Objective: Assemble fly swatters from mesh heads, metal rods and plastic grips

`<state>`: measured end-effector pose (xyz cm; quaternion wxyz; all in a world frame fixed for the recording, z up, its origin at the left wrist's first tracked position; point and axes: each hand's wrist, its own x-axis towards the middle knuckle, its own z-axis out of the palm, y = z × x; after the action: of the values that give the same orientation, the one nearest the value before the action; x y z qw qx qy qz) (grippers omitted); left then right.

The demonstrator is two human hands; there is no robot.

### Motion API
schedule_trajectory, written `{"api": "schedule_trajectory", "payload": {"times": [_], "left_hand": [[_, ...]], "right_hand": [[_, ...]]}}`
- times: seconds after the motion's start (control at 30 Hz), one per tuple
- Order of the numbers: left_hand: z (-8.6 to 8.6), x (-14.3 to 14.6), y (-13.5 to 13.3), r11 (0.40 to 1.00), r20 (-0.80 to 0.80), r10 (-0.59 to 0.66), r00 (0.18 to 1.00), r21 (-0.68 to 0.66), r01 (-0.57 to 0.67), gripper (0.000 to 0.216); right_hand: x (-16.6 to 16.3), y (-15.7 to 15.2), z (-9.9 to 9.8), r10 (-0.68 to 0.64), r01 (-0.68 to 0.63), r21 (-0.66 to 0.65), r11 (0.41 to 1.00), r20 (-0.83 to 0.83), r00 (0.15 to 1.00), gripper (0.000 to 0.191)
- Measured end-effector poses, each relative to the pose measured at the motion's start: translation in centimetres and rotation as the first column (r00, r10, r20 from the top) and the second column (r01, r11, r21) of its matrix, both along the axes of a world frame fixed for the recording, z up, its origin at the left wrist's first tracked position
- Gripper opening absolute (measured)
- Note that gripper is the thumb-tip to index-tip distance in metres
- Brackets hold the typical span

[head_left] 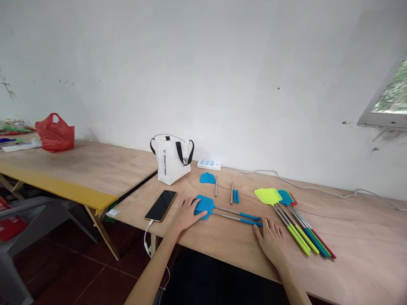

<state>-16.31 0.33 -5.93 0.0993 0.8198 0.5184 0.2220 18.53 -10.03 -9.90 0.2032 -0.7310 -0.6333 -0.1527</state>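
Two blue fly swatters [206, 205] lie side by side in front of me, with metal shafts and blue handles pointing right. My left hand [186, 216] rests on the edge of their heads, fingers stretched out and flat. At the handle ends, my right hand [271, 239] lies on the table with its fingers extended, the thumb by the nearer handle. Behind them are a loose blue swatter head [207, 178], a metal tube [216, 186], another metal tube [232, 193] and two short blue handle grips [235, 196]. To the right lie several swatters with yellow-green heads [269, 195], blue and red ones.
A phone [160, 205] with a white cable lies left of my left hand. Behind it stands a white bag [173, 163] with black handles, beside a power strip [209, 164] against the wall. A red plastic bag [55, 132] sits on the other table [95, 165] to the left.
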Motion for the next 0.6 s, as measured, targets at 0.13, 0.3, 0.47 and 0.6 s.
{"api": "schedule_trajectory", "payload": {"times": [0.13,0.3,0.47,0.6], "left_hand": [[-0.08,-0.22,0.19,0.996,-0.054,-0.062,0.997,-0.064,0.059,0.100],[0.04,-0.18,0.14,0.993,-0.047,-0.069,0.997,-0.104,0.064,0.100],[0.17,-0.07,0.09,0.991,-0.034,-0.052,0.998,-0.123,0.048,0.093],[0.65,0.02,-0.10,0.988,-0.046,-0.052,0.998,-0.147,0.045,0.094]], "right_hand": [[-0.14,-0.10,0.22,0.002,-0.002,-0.010,1.000,0.009,1.000,0.042],[-0.24,-0.13,0.38,-0.012,0.013,-0.019,1.000,0.014,1.000,0.042],[-0.09,-0.05,0.31,-0.006,0.007,-0.040,0.999,0.021,1.000,0.042],[0.09,0.04,0.12,-0.009,0.010,-0.040,0.999,0.017,1.000,0.041]]}}
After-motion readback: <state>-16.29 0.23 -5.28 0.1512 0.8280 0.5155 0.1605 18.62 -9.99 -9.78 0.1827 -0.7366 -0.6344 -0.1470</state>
